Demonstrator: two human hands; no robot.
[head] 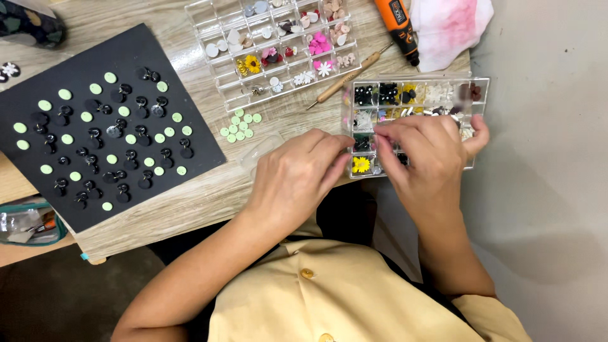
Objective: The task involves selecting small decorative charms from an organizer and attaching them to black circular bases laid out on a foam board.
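1. Clear plastic compartmented organiser box, holding small black, yellow, white and dark-red flower and bead pieces; sitting at the table's three-o'clock edge, partly overhanging it; judged light, rigid, smooth-walled and liable to slide or tip; best steadied by its outer rim; the contents judged tiny, brittle and easy to scatter, best pinched singly by fingertips.
2. Right hand; resting over the box's lower half, knuckles up, wrist bending in from five o'clock; thumb hooking the box's three-o'clock rim; fingertips closing together toward nine o'clock; whether a piece is between them, I cannot tell.
3. Left hand; lying just at nine o'clock of the box, forearm coming in from seven o'clock; fingers curling nearly closed, tips meeting the right hand's at the box's nine-o'clock wall; contents of the pinch not showing.
4. Second clear divided tray of pink, white and yellow flowers; lying at twelve o'clock of the left hand.
5. Black rectangular mat carrying pale green discs and black ring pieces; lying at nine o'clock.
6. Loose cluster of green discs; lying between mat and box.
7. Orange-and-black rotary tool; lying at twelve o'clock of the box.
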